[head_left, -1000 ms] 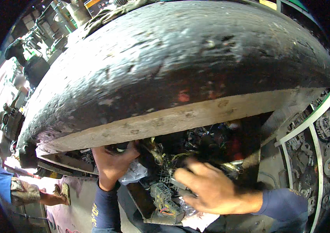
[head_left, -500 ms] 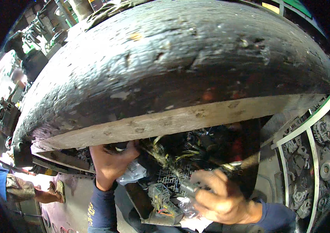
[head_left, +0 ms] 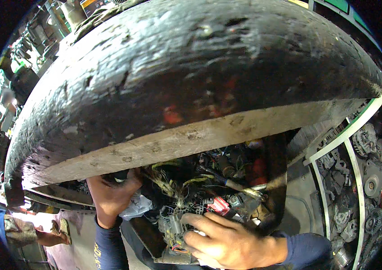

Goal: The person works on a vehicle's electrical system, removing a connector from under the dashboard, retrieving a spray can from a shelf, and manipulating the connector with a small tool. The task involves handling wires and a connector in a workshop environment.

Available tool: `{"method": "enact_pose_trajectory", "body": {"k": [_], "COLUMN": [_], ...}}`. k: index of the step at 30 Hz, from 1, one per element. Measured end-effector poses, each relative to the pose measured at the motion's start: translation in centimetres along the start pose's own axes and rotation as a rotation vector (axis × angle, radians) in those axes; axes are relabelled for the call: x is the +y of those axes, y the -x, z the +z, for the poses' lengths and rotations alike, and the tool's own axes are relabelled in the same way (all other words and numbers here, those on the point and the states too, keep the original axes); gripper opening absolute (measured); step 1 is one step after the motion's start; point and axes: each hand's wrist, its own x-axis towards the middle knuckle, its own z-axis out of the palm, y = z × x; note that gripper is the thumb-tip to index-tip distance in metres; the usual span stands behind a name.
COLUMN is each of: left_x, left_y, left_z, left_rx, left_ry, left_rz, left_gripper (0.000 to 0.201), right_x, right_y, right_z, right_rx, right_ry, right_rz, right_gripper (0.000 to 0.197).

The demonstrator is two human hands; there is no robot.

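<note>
Head view showed the right hand [head_left: 227,240] at about five o'clock, its fingers [head_left: 204,221] curled and pressed down on a small grey part [head_left: 175,225] in a tangle of wires [head_left: 191,198]; whether they pinched it could not be told. The left hand [head_left: 110,193] sat at about seven o'clock, its fingers closed around a dark round object [head_left: 119,176] tucked just under the edge of the desk [head_left: 177,144]. Crumpled clear plastic [head_left: 136,207] lay just beside the left wrist. The wires, yellow, white and black, filled a dark box [head_left: 155,234] below the desk, with a small red piece [head_left: 220,204] near the right hand's fingers. The worn, dark desk top filled the picture from nine to three o'clock. At three to four o'clock, grey metal machine parts [head_left: 366,171] stood on white-framed shelves [head_left: 353,166].
</note>
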Motion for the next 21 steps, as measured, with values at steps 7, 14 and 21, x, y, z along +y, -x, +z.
{"method": "enact_pose_trajectory", "body": {"k": [7, 14, 21], "left_x": [-0.3, 1.1, 7.3], "left_y": [0.5, -0.3, -2.4], "left_z": [0.0, -0.6, 2.4], "left_rx": [0.008, -0.086, -0.795], "left_ry": [-0.012, -0.255, -0.595], "left_rz": [0.015, 0.134, 0.64], "left_gripper": [0.066, 0.047, 0.046], "right_x": [4.7, 14.5, 13.2], "right_y": [-2.9, -8.4, -8.8], "right_z": [-8.6, -5.7, -3.5], "right_rx": [-0.507, -0.729, -0.916], "right_ry": [0.306, 0.222, 0.559], "right_rz": [0.441, 0.128, 0.28], "right_gripper": [0.04, 0.06, 0.073]}}
